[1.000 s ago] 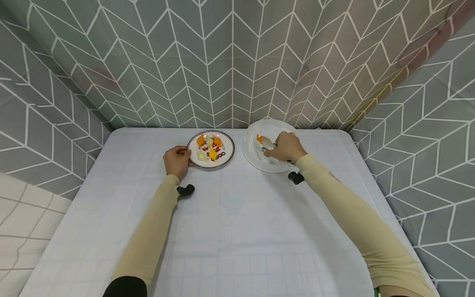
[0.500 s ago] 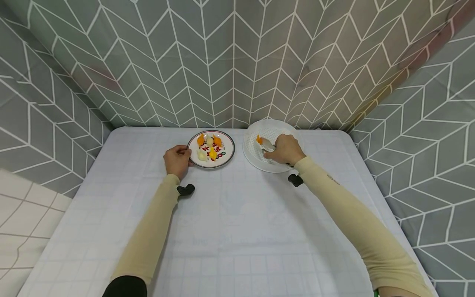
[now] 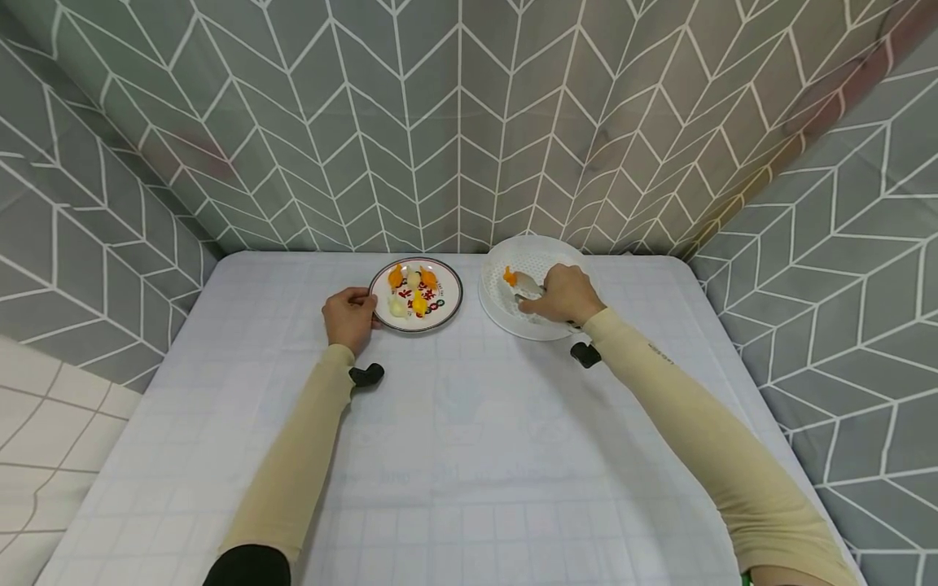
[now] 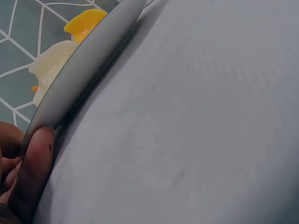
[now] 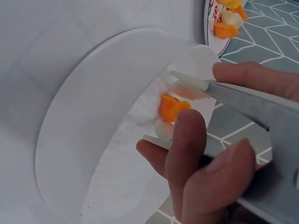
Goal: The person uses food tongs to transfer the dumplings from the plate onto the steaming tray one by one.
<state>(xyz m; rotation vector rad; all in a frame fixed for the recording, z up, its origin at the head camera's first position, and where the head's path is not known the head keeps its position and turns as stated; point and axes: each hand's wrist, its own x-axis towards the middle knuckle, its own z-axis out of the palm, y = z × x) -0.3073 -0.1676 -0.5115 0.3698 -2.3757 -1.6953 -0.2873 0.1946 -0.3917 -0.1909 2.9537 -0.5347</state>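
My left hand (image 3: 349, 320) pinches the near-left rim of a small printed plate (image 3: 444, 290). Its thumb and fingers grip the edge from both sides in the left wrist view. On that plate lie several dumpling-like pieces, among them a yellow one (image 4: 86, 24) and a pale one (image 4: 52, 67). A pair of tongs (image 5: 250, 103) with pale tips is held by my right hand (image 3: 563, 295) over a white perforated tray (image 3: 504, 308). The tong tips stand apart around an orange dumpling-like piece (image 5: 169, 108). Beside it a pale piece (image 5: 163, 128) is partly hidden by my fingers.
A white cloth (image 3: 454, 423) covers the table. Grey patterned sheets (image 3: 440, 122) stand behind and at both sides, close to the table's far edge. The plate and the tray sit side by side with a narrow gap between them.
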